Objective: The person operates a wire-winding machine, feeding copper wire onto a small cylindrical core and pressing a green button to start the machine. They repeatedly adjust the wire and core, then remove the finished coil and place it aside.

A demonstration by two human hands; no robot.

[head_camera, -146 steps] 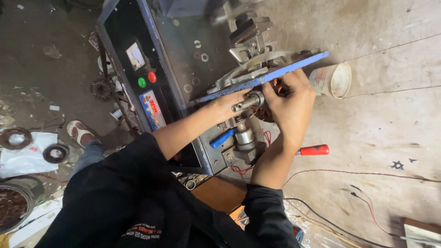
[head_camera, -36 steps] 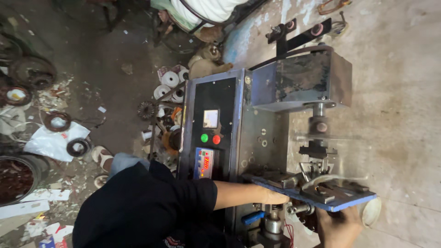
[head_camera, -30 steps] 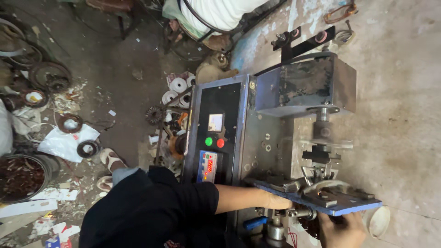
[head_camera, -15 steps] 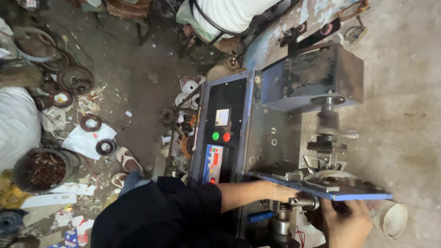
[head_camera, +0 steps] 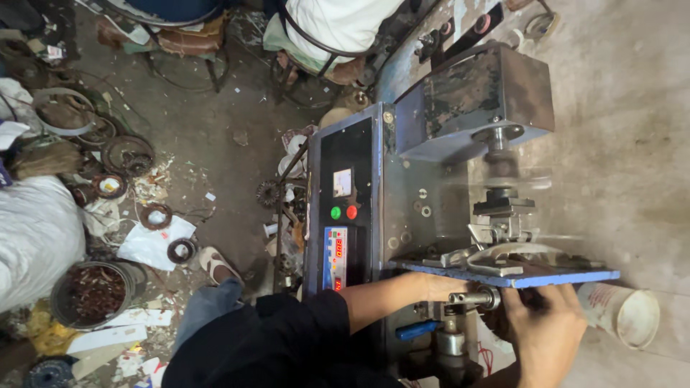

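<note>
A grey winding machine [head_camera: 460, 122] stands in front of me with a blue plate [head_camera: 517, 275] across its front. Its upright spindle [head_camera: 499, 169] is blurred. Just under the plate, a short metal shaft [head_camera: 471, 297] sticks out sideways. My left hand [head_camera: 435, 287] reaches from a black sleeve to the shaft's inner end, with its fingers hidden behind the plate. My right hand [head_camera: 546, 338] is curled around the shaft's outer end and a dark part beneath the plate.
The black control panel [head_camera: 341, 215] carries a green and a red button and a lit display. A white plastic cup [head_camera: 625, 316] lies at the right. Wire rings, a bucket of copper scrap [head_camera: 90, 291] and a white sack [head_camera: 36, 230] litter the floor. Another person [head_camera: 338, 21] sits beyond.
The view has tilted up from my hands to take in the whole machine and floor. Both hands stay at the shaft under the blue plate.
</note>
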